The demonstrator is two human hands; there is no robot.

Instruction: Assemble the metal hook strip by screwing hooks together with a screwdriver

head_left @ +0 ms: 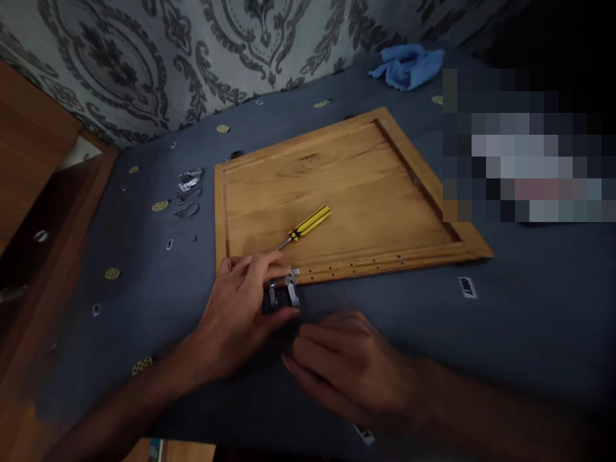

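Observation:
A framed wooden panel (337, 186) lies on the blue patterned cloth, with pairs of small dark holes along its near edge. My left hand (238, 305) reaches over the panel's near left corner, its fingers and thumb around a silvery metal hinge (292, 290) at that edge. Part of the hinge is hidden by the fingers. A screwdriver (310, 222) with a yellow and black handle rests on the panel, its shaft running toward my left fingertips. Just right of the hinge and below the panel edge, my right hand (346, 366) is closed with curled fingers. Whatever it may hold is hidden.
Several loose metal parts (190, 183) lie on the cloth left of the panel. A crumpled blue cloth (409, 66) sits at the back right. Patterned fabric (260, 38) rises behind. Wooden furniture (43, 147) stands at the left. A blurred-out area covers the right side.

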